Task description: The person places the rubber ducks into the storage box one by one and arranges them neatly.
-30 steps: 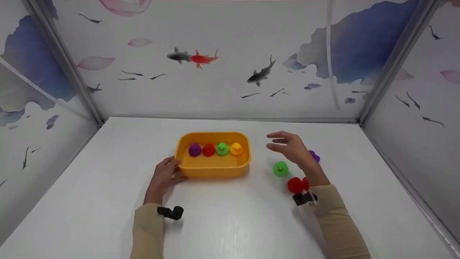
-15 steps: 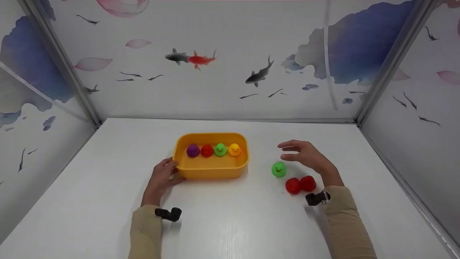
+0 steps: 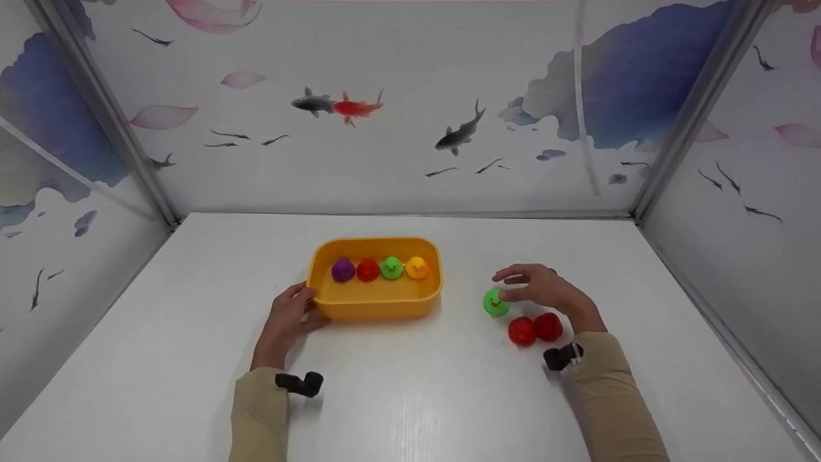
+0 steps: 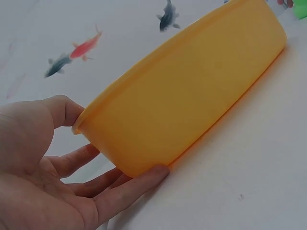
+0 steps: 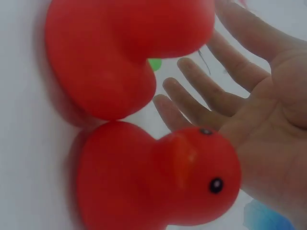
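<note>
My left hand (image 3: 288, 321) grips the left end of a yellow plastic tub (image 3: 372, 309). In the left wrist view, its thumb is at the rim and its fingers lie along the side and lower edge. Inside the tub stands a row of toy ducks: purple (image 3: 343, 270), red (image 3: 367, 270), green (image 3: 391, 268) and yellow (image 3: 417, 268). My right hand (image 3: 545, 289) hovers with loose fingers, its thumb overlapping a green toy duck (image 3: 494, 303) on the table. Two red toy ducks, one nearer the tub (image 3: 521, 332) and one farther right (image 3: 548, 326), sit below this hand.
The white table (image 3: 385, 398) is enclosed by printed panels at the back (image 3: 385, 173) and sides. Close up in the right wrist view, a red duck (image 5: 201, 182) stands between the camera and part of the palm.
My right hand has moved right, then down toward the green duck outside the tub. A purple toy seen beyond the right wrist earlier is hidden now. The left hand stays at the tub.
</note>
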Motion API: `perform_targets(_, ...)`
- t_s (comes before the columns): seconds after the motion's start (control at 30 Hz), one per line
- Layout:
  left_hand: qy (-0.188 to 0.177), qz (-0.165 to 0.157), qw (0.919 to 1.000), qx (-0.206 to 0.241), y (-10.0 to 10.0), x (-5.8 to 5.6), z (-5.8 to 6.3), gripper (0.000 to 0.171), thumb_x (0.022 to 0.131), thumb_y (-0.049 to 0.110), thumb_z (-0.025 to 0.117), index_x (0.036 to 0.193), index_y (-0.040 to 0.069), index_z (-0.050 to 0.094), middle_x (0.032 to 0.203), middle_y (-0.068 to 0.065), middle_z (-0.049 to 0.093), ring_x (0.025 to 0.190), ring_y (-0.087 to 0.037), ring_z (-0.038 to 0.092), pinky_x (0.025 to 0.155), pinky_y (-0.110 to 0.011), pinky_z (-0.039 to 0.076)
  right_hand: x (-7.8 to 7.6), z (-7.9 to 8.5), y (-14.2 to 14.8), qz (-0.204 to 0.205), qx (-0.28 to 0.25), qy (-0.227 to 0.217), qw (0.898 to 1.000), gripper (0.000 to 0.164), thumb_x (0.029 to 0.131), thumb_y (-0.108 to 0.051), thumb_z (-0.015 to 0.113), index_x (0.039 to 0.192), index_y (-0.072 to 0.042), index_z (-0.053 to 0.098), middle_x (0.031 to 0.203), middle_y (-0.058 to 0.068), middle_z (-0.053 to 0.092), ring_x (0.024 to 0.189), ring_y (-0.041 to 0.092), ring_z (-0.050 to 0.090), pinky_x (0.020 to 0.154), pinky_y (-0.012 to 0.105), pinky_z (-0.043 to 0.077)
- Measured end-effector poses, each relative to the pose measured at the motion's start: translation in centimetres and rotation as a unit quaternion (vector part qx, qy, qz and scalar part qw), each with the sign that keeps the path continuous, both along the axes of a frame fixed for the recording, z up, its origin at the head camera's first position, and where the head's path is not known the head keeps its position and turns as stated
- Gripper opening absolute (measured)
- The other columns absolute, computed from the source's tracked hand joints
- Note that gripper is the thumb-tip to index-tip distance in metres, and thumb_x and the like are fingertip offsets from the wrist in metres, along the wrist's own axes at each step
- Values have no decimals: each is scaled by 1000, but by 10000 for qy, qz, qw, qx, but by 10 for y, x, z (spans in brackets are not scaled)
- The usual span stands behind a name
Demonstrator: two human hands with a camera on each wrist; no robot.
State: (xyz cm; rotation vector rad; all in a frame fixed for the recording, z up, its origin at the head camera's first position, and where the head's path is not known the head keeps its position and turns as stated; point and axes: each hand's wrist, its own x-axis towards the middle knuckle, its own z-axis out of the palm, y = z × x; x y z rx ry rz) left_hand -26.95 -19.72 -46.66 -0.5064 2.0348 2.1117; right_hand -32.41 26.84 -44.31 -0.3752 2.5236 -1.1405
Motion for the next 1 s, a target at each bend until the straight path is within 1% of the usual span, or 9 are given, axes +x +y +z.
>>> perform_targets(0.13, 82, -16, 9999, 56, 0, 1, 0, 54, 105, 27, 44, 155, 9, 32, 151, -17, 45, 132, -30, 50, 99, -38, 57, 1, -2, -2, -111, 102, -150, 9998, 47, 90, -32, 74, 134, -20, 61, 146, 12, 55, 136, 36, 51, 111, 53, 48)
perform_targets(0.3, 115, -31, 9999, 16, 0, 2, 0, 54, 106, 28, 42, 156, 9, 32, 152, -18, 44, 133, -31, 50, 98, -37, 57, 0, -3, -3, -200, 134, -230, 9994, 44, 88, -31, 76, 130, -23, 64, 144, 12, 56, 134, 35, 53, 109, 50, 50)
perform_targets(0.4, 102, -26, 9999, 7, 0, 1, 0, 54, 106, 28, 42, 156, 10, 32, 152, -17, 45, 133, -30, 50, 99, -37, 57, 0, -5, -3, -232, 180, -252, 9993, 44, 87, -31, 77, 129, -23, 64, 144, 12, 56, 133, 36, 52, 108, 51, 50)
perform_targets(0.6, 70, -43, 10000, 17, 0, 3, -2, 55, 106, 29, 43, 157, 9, 30, 153, -17, 44, 133, -30, 50, 101, -38, 56, 0, -8, -4, -226, 193, -284, 9992, 48, 85, -34, 79, 128, -22, 64, 146, 14, 55, 137, 39, 48, 110, 57, 47)
perform_targets(0.8, 69, -37, 10000, 57, 3, 3, -2, 54, 106, 27, 44, 155, 9, 32, 153, -18, 44, 134, -31, 49, 100, -39, 56, 2, -9, -5, -317, 303, -323, 9985, 43, 83, -30, 80, 123, -23, 65, 145, 14, 54, 138, 40, 44, 110, 57, 46)
perform_targets(1.0, 32, 27, 10000, 61, 2, 2, -2, 54, 105, 28, 44, 155, 10, 33, 152, -16, 45, 133, -30, 50, 100, -39, 56, 0, -8, -8, -354, 185, -219, 9990, 37, 86, -28, 77, 121, -20, 66, 142, 13, 57, 137, 39, 46, 110, 57, 46)
